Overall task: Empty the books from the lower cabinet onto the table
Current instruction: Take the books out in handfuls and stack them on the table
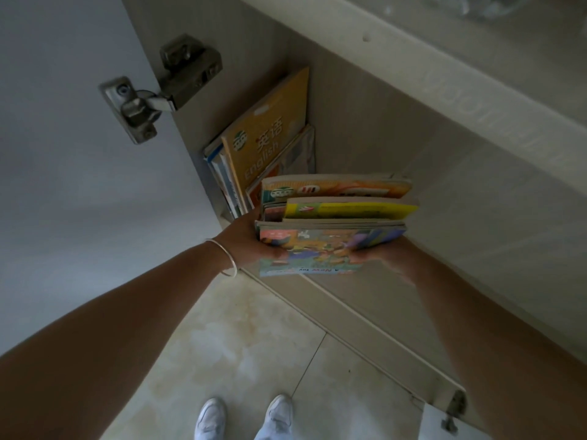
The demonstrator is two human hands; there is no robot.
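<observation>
I am holding a stack of books (333, 217) with both hands, right at the open front of the lower cabinet (365, 128). My left hand (244, 239) grips the left end of the stack, with my fingers curled under and behind it where I cannot see them. My right hand (378, 255) grips the right end from below, and most of it is hidden under the books. The book nearest to me has a bright cartoon cover, and above it sit a yellow one and an orange one. More books (266, 144) are in the cabinet. They lean against its left wall at the back left corner, and the front one is orange with the word English on it. They are just behind the stack in my hands. The cabinet door (63, 154) is open on my left, with a metal hinge (158, 90) near its top. A thin silver bracelet (222, 257) is on my left wrist. My white shoes (244, 417) stand on the pale tile floor (238, 338) below.
</observation>
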